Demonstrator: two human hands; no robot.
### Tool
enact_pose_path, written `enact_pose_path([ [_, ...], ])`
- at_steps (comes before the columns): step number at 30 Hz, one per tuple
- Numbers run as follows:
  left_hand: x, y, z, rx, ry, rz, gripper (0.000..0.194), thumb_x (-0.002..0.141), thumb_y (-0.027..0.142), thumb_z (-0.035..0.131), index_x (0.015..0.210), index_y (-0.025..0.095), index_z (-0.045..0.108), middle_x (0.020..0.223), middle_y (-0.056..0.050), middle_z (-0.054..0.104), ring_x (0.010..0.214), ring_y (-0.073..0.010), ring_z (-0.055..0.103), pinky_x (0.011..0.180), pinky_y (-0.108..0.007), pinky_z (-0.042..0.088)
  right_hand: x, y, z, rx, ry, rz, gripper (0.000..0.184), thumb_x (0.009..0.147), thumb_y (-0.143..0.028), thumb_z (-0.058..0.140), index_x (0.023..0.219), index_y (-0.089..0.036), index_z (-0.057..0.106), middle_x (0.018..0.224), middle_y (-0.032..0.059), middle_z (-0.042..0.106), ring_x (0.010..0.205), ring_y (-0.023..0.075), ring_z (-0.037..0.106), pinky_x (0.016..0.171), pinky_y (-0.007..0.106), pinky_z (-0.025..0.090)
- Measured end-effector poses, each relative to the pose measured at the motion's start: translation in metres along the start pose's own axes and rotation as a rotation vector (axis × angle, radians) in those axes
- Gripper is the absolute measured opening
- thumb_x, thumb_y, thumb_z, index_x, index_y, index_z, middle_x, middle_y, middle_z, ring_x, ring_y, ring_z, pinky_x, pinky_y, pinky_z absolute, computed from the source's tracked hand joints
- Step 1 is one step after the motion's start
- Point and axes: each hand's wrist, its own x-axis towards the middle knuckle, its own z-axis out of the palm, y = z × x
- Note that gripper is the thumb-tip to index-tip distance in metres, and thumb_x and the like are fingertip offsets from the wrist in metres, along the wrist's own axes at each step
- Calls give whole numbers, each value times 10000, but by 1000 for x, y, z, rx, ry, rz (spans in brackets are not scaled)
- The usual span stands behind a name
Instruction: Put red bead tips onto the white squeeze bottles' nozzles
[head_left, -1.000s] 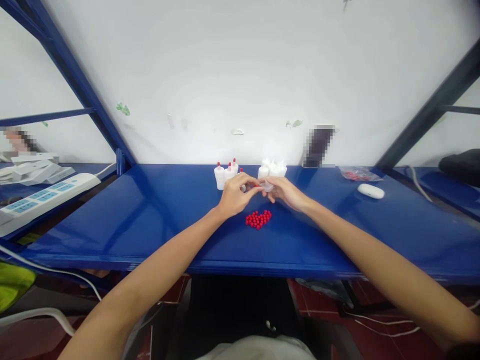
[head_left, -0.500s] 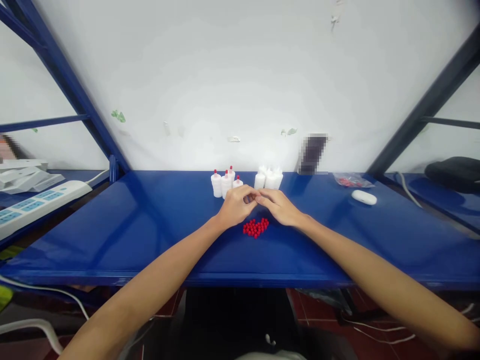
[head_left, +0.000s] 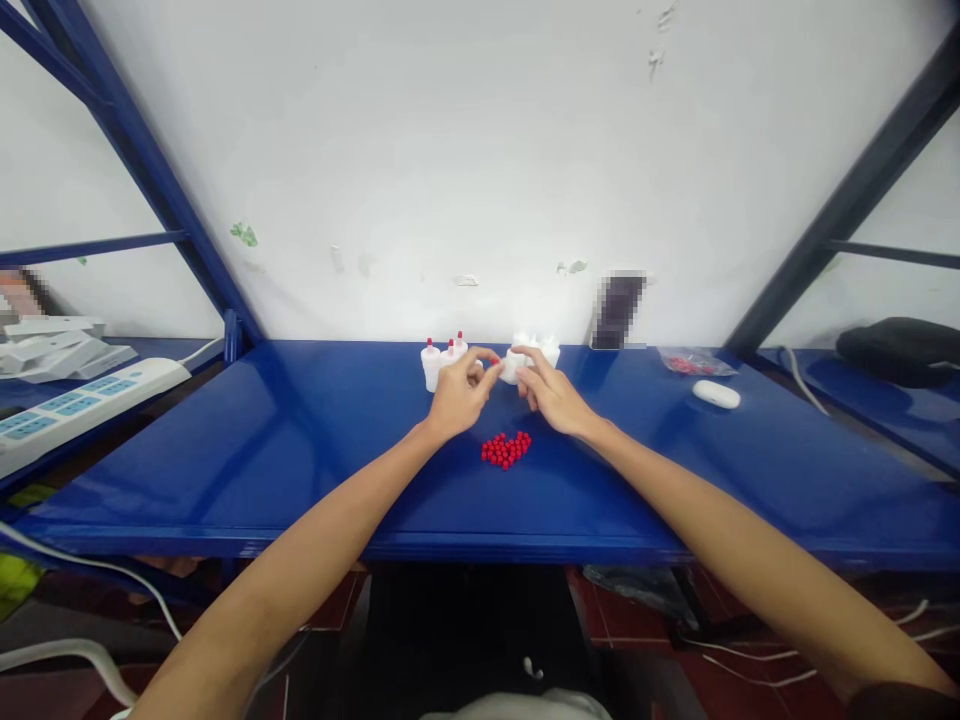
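Note:
My left hand (head_left: 459, 396) is closed in a pinch, with a small red cap (head_left: 496, 361) showing at its fingertips. Facing it, my right hand (head_left: 553, 394) has its thumb and index finger around a white plastic bottle (head_left: 512, 368), partly covered by the fingers. A narrow gap separates the cap from the bottle. Behind my left hand stand several white bottles with red caps (head_left: 430, 366), some half hidden. Several uncapped white bottles (head_left: 552, 350) stand behind my right hand. Loose red caps (head_left: 506, 452) lie in a cluster on the blue table (head_left: 337, 450), nearer to me.
At the right are a white oval case (head_left: 716, 394) and a clear bag with red pieces (head_left: 694, 362). A blurred-out dark object (head_left: 619, 312) leans on the wall. To the left lie a white power strip (head_left: 90, 405) and white boxes (head_left: 64, 350).
Half a second ago my hands were together, hiding what they held; they have since drawn slightly apart, exposing the red cap and white bottle. The camera view has shifted a little.

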Motion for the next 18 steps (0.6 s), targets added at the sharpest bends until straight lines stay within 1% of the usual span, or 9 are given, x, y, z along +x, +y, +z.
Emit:
enact_pose_path([
  [1, 3, 2, -3, -13, 82, -22, 231, 920, 390, 578, 1004, 181, 625, 497, 67, 503, 440, -85, 487, 481, -194, 389, 2, 4, -1, -3, 50, 25, 508, 954, -454, 417, 1407, -225, 406, 726, -18, 574, 612, 162, 546, 660, 317, 458],
  [3, 11, 4, -10, 14, 203, -44, 248, 916, 402, 582, 1028, 185, 631, 499, 60, 518, 446, -88, 487, 481, -195, 386, 7, 12, 0, -13, 127, 72, 547, 918, -400, 465, 1427, -216, 394, 709, -17, 585, 592, 167, 549, 659, 337, 478],
  [5, 18, 3, -16, 78, 237, -48, 264, 930, 401, 561, 1065, 190, 644, 501, 53, 533, 457, -93, 504, 504, -201, 402, 11, 19, 1, -15, 137, 108, 597, 886, -349, 483, 1456, -208, 371, 692, -18, 596, 572, 168, 551, 655, 348, 494],
  [9, 27, -2, -23, 197, 170, -42, 262, 957, 348, 515, 1109, 192, 661, 501, 50, 560, 449, -97, 525, 547, -216, 419, 16, 24, 3, 20, 79, 153, 694, 868, -316, 489, 1522, -210, 285, 658, -28, 612, 503, 149, 529, 583, 319, 489],
  [11, 29, -6, -23, 291, 132, -35, 259, 960, 333, 511, 1108, 197, 675, 504, 45, 577, 471, -111, 549, 578, -230, 425, 17, 24, 3, 42, 50, 181, 692, 870, -320, 489, 1522, -205, 288, 632, -37, 608, 469, 139, 511, 543, 298, 467],
  [14, 30, -9, -24, 434, 103, -29, 267, 964, 350, 508, 1084, 207, 698, 529, 28, 609, 527, -141, 587, 614, -253, 428, 17, 23, 3, 37, 35, 179, 575, 875, -342, 498, 1428, -195, 431, 586, -51, 575, 467, 134, 493, 530, 280, 433],
  [16, 29, -10, -24, 483, 96, -24, 275, 961, 359, 510, 1065, 203, 711, 537, 19, 618, 534, -151, 584, 613, -260, 422, 17, 22, 2, 24, 64, 140, 466, 886, -389, 503, 1307, -193, 535, 565, -59, 530, 478, 132, 468, 527, 274, 406],
  [18, 28, -8, -24, 502, 99, -13, 281, 950, 353, 526, 1098, 195, 705, 525, 24, 608, 510, -146, 555, 596, -257, 405, 15, 19, 2, 5, 118, 96, 395, 892, -453, 510, 1167, -188, 609, 560, -61, 479, 493, 126, 436, 525, 271, 377],
])
